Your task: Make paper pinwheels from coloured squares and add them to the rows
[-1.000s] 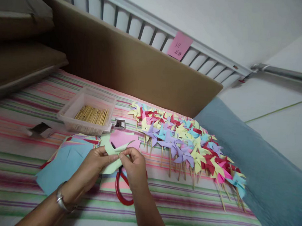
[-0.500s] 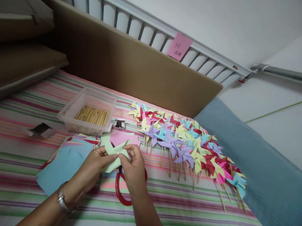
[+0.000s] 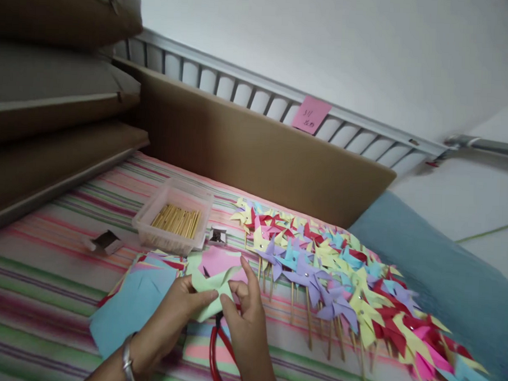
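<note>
A pale green paper pinwheel (image 3: 203,282), partly folded, is between my two hands. My left hand (image 3: 177,302), with a silver bracelet at the wrist, pinches its left side, thumb on top near the centre. My right hand (image 3: 248,316) has its thumb at the pinwheel's centre and other fingers curled at the right edge; its index finger points up. Below my hands lie scissors with red handles (image 3: 213,360), their blades mostly hidden. Pink paper (image 3: 220,260) lies just behind. To the left is a fanned stack of coloured paper squares, light blue (image 3: 134,292) on top.
A clear plastic box (image 3: 141,222) holds short wooden sticks (image 3: 177,221). Beside it sits a small box of dark fasteners (image 3: 218,235); another small dark box (image 3: 106,242) lies left. Finished pinwheels on sticks (image 3: 307,274) spread rightward. A brown board (image 3: 255,151) stands behind; brown packages (image 3: 64,92) pile up left.
The camera view has swung, so everything sits lower and farther right. My right index finger has lifted off the green paper, while my left hand keeps its pinch.
</note>
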`<action>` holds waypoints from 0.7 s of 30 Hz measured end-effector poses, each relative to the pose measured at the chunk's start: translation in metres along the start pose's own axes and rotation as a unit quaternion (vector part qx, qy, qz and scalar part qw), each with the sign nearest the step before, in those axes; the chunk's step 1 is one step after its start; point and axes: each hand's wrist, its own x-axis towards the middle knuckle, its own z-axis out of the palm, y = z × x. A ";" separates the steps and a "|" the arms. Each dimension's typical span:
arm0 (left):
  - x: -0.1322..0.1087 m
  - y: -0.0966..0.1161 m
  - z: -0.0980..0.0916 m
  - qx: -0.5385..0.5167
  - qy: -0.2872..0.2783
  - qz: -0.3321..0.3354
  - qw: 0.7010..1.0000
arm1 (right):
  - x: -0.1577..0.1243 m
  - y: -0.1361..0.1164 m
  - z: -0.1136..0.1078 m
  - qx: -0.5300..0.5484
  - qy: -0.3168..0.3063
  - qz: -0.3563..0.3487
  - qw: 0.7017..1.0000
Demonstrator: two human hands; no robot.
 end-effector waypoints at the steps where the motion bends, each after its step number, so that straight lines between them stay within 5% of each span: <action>1: 0.000 0.000 0.000 0.006 0.005 0.004 1.000 | -0.001 -0.002 -0.001 -0.002 -0.004 0.000 1.000; 6: -0.002 0.008 -0.003 0.003 0.010 0.009 1.000 | 0.004 -0.013 -0.017 0.006 0.004 -0.039 0.999; 11: -0.010 0.025 -0.015 -0.016 -0.077 0.035 0.996 | 0.034 -0.030 -0.025 -0.042 0.090 -0.042 0.994; 15: -0.018 0.038 -0.026 -0.021 -0.153 0.027 0.988 | 0.080 -0.062 0.005 -0.186 -0.021 -0.138 0.973; 18: -0.021 0.046 -0.033 -0.070 -0.177 0.033 0.981 | 0.118 -0.080 0.049 -0.343 -0.162 -0.222 0.898; 21: -0.023 0.051 -0.039 -0.106 -0.185 0.042 0.976 | 0.148 -0.078 0.097 -0.444 -0.275 -0.212 0.826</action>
